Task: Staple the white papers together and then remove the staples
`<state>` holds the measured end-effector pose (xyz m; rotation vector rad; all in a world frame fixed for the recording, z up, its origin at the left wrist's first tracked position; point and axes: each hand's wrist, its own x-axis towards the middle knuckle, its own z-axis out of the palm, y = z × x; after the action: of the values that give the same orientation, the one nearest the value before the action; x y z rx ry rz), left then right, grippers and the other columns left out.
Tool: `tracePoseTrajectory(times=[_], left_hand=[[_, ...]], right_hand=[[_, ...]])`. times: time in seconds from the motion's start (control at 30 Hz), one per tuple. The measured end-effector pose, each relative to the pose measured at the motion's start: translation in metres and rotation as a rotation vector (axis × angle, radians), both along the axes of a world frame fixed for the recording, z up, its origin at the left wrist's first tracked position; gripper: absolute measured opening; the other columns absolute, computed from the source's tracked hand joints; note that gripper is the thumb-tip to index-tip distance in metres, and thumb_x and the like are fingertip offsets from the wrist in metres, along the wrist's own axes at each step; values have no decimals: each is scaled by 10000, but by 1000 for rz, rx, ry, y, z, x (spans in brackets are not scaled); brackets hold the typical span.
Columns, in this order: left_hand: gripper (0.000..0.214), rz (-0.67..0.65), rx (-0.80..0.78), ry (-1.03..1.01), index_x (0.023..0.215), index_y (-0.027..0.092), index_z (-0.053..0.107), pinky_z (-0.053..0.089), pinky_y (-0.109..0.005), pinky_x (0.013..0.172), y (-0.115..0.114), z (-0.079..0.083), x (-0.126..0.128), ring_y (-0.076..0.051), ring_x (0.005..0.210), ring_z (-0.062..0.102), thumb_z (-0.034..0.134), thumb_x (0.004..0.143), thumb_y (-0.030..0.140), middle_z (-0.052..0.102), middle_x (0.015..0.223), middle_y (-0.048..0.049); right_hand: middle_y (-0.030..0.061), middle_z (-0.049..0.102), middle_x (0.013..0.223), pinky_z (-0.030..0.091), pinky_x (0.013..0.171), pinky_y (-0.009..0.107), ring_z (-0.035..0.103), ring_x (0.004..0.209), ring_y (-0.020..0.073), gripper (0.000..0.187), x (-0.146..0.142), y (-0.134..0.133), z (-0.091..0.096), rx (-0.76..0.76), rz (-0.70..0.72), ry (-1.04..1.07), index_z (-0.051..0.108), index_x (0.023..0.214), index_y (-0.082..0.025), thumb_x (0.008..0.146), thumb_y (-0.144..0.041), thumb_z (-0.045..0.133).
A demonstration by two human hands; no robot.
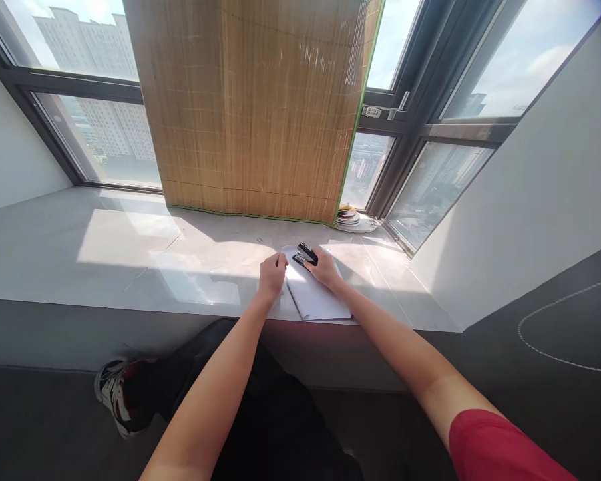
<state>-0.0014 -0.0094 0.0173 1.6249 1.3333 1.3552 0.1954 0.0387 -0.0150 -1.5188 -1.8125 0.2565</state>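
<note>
White paper (318, 297), seemingly several sheets, lies on the pale windowsill close to its front edge. Closed at the paper's upper left edge is my left hand (272, 275), its fingertips pinching that edge. A black stapler (305, 254) is held in my right hand (325, 268), over the upper part of the paper. The stapler's jaws point left, towards my left hand. My right palm covers its rear end, and I cannot tell whether a paper edge lies between the jaws.
A bamboo blind (255, 113) hangs in front of the window down to the sill (115, 267). Stacked plates (350, 219) stand in the sill's back right corner. A white wall (521, 167) bounds the right side. My shoe (114, 397) is on the dark floor below.
</note>
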Motion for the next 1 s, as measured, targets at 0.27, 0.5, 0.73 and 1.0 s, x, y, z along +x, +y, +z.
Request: tracePoseTrajectory(times=[0.27,0.5,0.73,1.0], left_hand=[[206,1,-37,878,1158,177,738,436,-510,1140,-4,-24,13,-349,1317,587,592,1018,215,687,1367,-181],[357,-40,14,925,1009,182,792,512,-426,1000,0,-16,6,-306,1150,667,439,1050,147,746,1143,-157],[386,-17,-5,838,1082,182,804,492,-405,1071,0,-20,7,-299,1204,661,457,972,53,765,1205,-144],[355,16,1,457,1174,190,763,467,-430,1186,3,-24,11,-296,1318,638,526,931,88,738,1353,-126]], right_hand=[[62,804,1144,558,1033,448,746,1073,292,438,43,-15,17,18,202,153,728,1220,-235,791,-317,767],[70,785,1275,511,1139,529,716,1212,319,405,40,-30,-3,43,238,195,755,1234,-265,837,-346,752],[101,736,1193,527,1013,429,637,1157,281,349,47,-29,1,79,87,282,687,1226,-242,919,-368,579],[24,596,914,494,878,320,563,893,215,187,59,-22,-3,-57,-39,379,473,901,-266,736,-202,413]])
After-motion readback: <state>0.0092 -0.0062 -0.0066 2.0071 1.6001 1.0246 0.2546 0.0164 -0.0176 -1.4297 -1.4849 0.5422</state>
